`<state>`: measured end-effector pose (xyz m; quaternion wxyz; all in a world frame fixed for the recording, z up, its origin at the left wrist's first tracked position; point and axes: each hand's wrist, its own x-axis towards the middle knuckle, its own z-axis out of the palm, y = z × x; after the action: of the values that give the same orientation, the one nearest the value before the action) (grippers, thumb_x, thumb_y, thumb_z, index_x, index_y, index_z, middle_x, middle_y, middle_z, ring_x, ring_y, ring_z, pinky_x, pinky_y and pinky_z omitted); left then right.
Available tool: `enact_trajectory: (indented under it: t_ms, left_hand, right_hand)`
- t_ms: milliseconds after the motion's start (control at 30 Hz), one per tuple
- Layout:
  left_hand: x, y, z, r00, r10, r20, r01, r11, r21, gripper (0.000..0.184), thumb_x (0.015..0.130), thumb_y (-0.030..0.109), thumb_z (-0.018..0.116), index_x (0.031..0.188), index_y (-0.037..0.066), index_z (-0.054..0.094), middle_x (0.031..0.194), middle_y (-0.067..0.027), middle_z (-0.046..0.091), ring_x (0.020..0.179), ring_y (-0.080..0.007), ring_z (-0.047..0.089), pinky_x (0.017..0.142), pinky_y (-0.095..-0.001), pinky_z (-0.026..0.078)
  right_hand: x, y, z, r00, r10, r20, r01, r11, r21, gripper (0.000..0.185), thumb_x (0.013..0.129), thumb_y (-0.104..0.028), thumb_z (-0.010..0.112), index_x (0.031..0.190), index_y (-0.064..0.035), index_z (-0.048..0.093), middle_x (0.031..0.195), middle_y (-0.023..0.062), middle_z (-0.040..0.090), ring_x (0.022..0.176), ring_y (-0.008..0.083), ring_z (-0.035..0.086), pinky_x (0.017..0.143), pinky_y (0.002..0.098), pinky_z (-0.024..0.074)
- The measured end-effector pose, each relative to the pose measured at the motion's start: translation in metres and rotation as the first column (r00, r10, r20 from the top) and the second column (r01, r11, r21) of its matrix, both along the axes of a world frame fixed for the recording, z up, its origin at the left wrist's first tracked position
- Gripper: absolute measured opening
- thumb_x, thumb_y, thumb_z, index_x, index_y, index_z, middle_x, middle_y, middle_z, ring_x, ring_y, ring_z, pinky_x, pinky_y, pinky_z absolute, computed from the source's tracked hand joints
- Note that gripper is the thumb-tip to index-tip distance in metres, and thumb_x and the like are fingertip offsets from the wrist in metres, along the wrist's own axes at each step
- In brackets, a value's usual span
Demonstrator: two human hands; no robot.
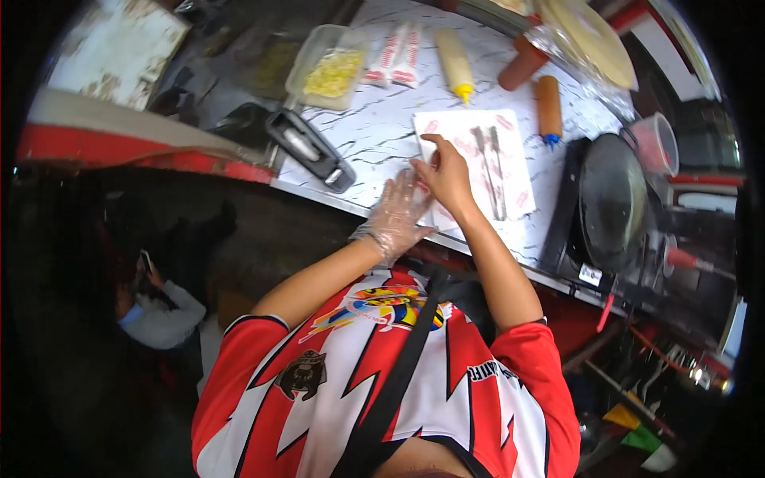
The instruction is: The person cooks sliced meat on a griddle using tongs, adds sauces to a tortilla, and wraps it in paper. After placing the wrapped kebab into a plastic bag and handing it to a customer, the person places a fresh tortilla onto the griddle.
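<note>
My left hand [392,217], in a clear plastic glove, lies at the counter's front edge with its fingers stretched out. Just right of it is my bare right hand [448,177], over the left side of white paper sheets with red print [522,171]. Its thumb and index finger are apart, and I see nothing between them; the other fingers are partly hidden. On the paper lie two slender dark metal utensils [490,175], perhaps the arms of one pair of tongs. Left of my hands sits a long black-and-grey device [311,151].
Along the back stand a tub of chopped yellowish food [335,73], red-printed packets [394,56], a cream squeeze bottle [454,60], an orange squeeze bottle [549,107] and bagged flatbreads [590,40]. A dark pan [612,203] is at right. Below left, a person [163,315] holds a phone.
</note>
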<state>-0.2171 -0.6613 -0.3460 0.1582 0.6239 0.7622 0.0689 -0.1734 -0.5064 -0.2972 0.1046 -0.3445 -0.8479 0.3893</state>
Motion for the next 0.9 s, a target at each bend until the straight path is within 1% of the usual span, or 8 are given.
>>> enact_trajectory:
  t_ms: [133,200,433,500,567,700,800,900]
  left_hand:
    - [0.005,-0.001,-0.048,0.953,0.031,0.300,-0.129,0.941,0.312,0.073,0.096,0.061,0.047,0.153,0.014,0.046,0.161,-0.0306,0.029,0.150,-0.0500,0.024,0.123,-0.0624,0.014]
    - [0.005,-0.005,-0.029,0.989,0.050,0.137,-0.084,0.964,0.253,0.075,0.097,0.058,0.046,0.158,0.014,0.036,0.165,-0.0248,0.023,0.153,-0.0448,0.018,0.125,-0.0568,0.011]
    - [0.004,0.002,-0.054,0.998,0.017,0.063,-0.037,0.939,0.343,0.074,0.092,0.062,0.052,0.154,0.024,0.046,0.162,-0.0337,0.023,0.148,-0.0581,0.021,0.117,-0.0698,0.018]
    - [0.005,0.001,-0.070,1.000,0.012,0.021,-0.018,0.949,0.315,0.075,0.090,0.065,0.052,0.156,0.029,0.043,0.164,-0.0325,0.019,0.149,-0.0582,0.019,0.116,-0.0713,0.020]
    - [0.009,-0.005,-0.060,0.997,0.018,0.079,-0.042,0.950,0.310,0.076,0.092,0.063,0.051,0.159,0.029,0.038,0.166,-0.0296,0.015,0.151,-0.0541,0.016,0.120,-0.0667,0.012]
    - [-0.007,-0.002,-0.050,0.898,-0.023,0.440,-0.006,0.998,0.064,0.077,0.094,0.060,0.052,0.160,0.023,0.035,0.168,-0.0270,0.014,0.154,-0.0479,0.013,0.124,-0.0588,0.009]
    - [-0.005,0.006,0.007,0.998,-0.043,0.038,0.048,0.987,-0.154,0.083,0.091,0.053,0.064,0.159,0.013,0.037,0.166,-0.0287,0.017,0.154,-0.0476,0.012,0.125,-0.0573,0.010]
    - [-0.006,0.002,0.003,0.993,-0.011,0.122,0.008,1.000,0.029,0.084,0.091,0.056,0.065,0.158,0.013,0.039,0.164,-0.0337,0.014,0.153,-0.0517,0.012,0.124,-0.0596,0.011]
  right_hand:
    - [-0.059,-0.057,0.012,0.886,0.453,-0.101,-0.462,0.879,-0.113,0.042,0.086,-0.038,0.077,0.115,-0.0069,0.074,0.105,0.0248,0.067,0.098,0.0421,0.065,0.088,0.0465,0.0519]
    - [-0.084,-0.070,0.007,0.862,0.502,-0.066,-0.506,0.849,-0.153,0.038,0.086,-0.040,0.077,0.107,-0.0072,0.077,0.098,0.0239,0.073,0.094,0.0410,0.069,0.085,0.0471,0.0533]
    - [-0.076,-0.078,-0.022,0.964,0.144,-0.225,-0.267,0.533,-0.803,0.018,0.082,-0.014,0.083,0.092,0.0003,0.077,0.083,0.0153,0.073,0.074,0.0198,0.069,0.069,0.0336,0.0541]
    - [-0.059,-0.094,-0.027,0.959,0.219,-0.181,-0.260,0.934,-0.246,0.013,0.082,-0.009,0.076,0.089,0.0010,0.075,0.086,0.0196,0.071,0.080,0.0324,0.070,0.076,0.0422,0.0548]
    - [-0.048,-0.113,-0.035,0.997,0.068,-0.042,-0.056,0.969,0.241,0.006,0.081,-0.005,0.071,0.085,-0.0028,0.074,0.091,0.0233,0.070,0.086,0.0431,0.068,0.084,0.0484,0.0532]
    - [-0.023,-0.066,-0.035,0.987,0.062,-0.151,-0.071,0.996,-0.053,0.006,0.081,-0.005,0.073,0.086,-0.0021,0.076,0.094,0.0227,0.069,0.085,0.0388,0.068,0.082,0.0441,0.0541]
    - [0.023,-0.029,-0.040,0.948,-0.200,-0.246,0.149,0.966,-0.213,0.013,0.084,-0.007,0.079,0.094,0.0018,0.078,0.081,0.0080,0.068,0.075,0.0132,0.061,0.068,0.0284,0.0504]
    - [0.043,-0.016,-0.068,0.911,-0.378,-0.167,0.322,0.903,-0.286,0.013,0.083,-0.007,0.082,0.094,0.0003,0.078,0.077,-0.0007,0.058,0.066,0.0078,0.046,0.061,0.0249,0.0429]
